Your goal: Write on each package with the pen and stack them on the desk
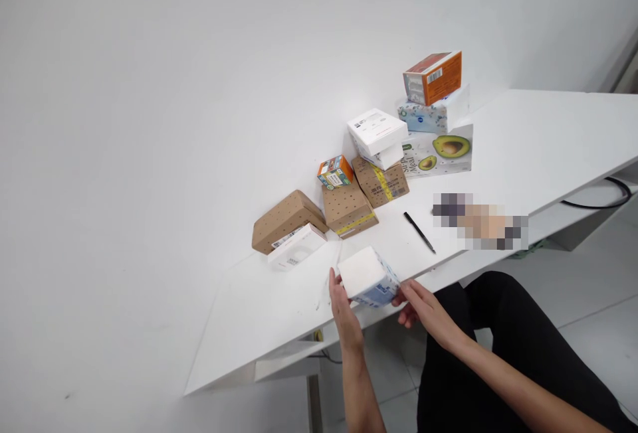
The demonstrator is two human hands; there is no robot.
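Observation:
Between my two hands, at the near edge of the white table (244,317), is a pack of tissues (363,272) with a plain white top and blue printed sides. My left hand (345,307) holds its left side, thumb and fingers along the wall. At the lower right corner, the fingers of my right hand (417,301) grip it, some of them curled below. Whether its base touches the table is hidden. A black pen (419,232) lies just beyond the pack, to the right.
Brown dotted cartons (349,210) and a white box (299,247) stand along the wall. An orange tea-sized box (335,172) tops one carton. Farther right, white boxes (377,131), an avocado-print box (438,151) and an orange-brown box (442,78) are piled. A blurred patch (481,220) covers something near the edge.

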